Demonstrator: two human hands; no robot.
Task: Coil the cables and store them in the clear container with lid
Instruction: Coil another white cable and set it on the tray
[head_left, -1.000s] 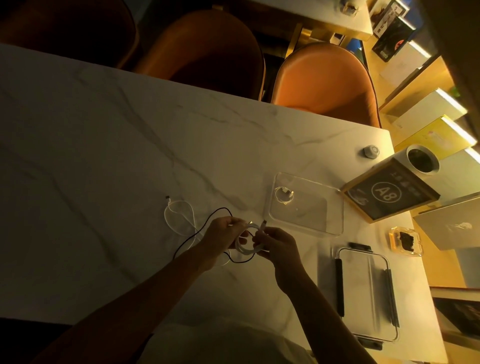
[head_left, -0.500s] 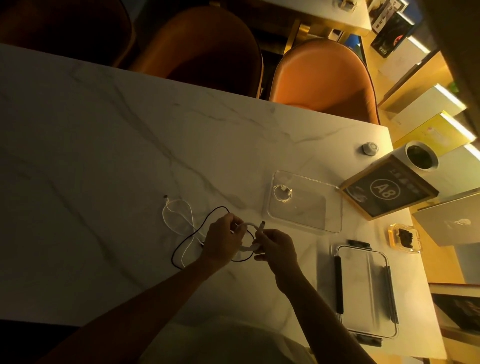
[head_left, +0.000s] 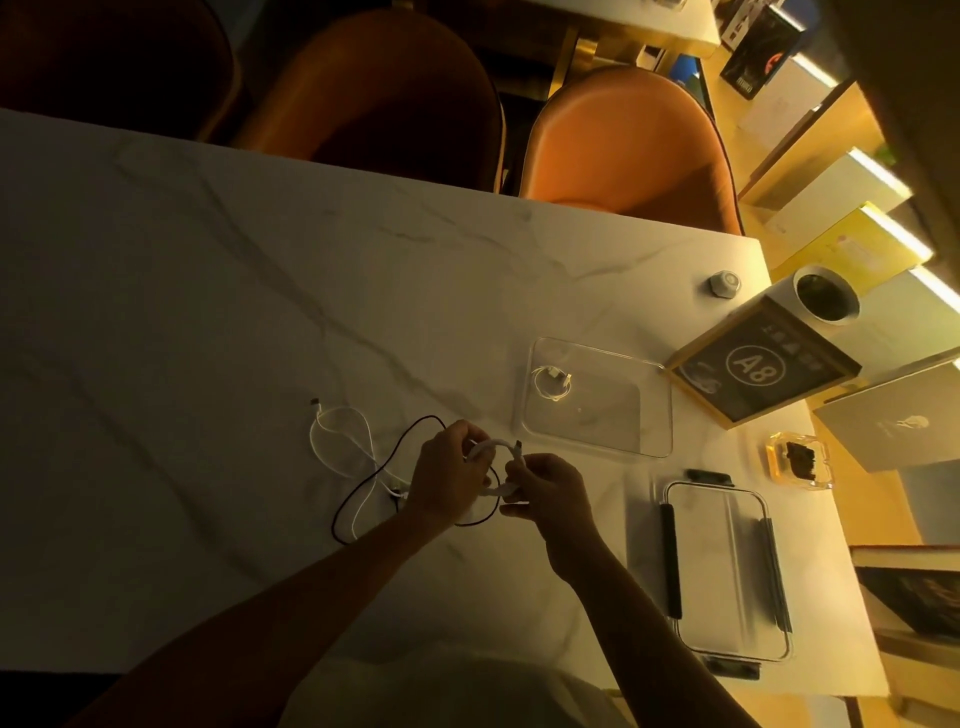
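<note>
head view: both hands work a white cable coil (head_left: 491, 467) above the table (head_left: 208, 312), left hand (head_left: 451, 480) pinching one side, right hand (head_left: 545, 486) gripping the other. one coiled cable (head_left: 552, 382) already lies in the clear container (head_left: 597, 441); a thin white cable (head_left: 340, 436) and black cable (head_left: 363, 493) remain loose, lid (head_left: 724, 571) off.

Smooth marble-look table (head_left: 208, 322), clear plastic container (head_left: 660, 415), matt orange chair (head_left: 623, 150)

Marble counter (head_left: 208, 312): loose cables (head_left: 348, 457) left of fingers (head_left: 475, 441); clear container (head_left: 597, 439), lid (head_left: 727, 571), A8 sign (head_left: 753, 369) right
</note>
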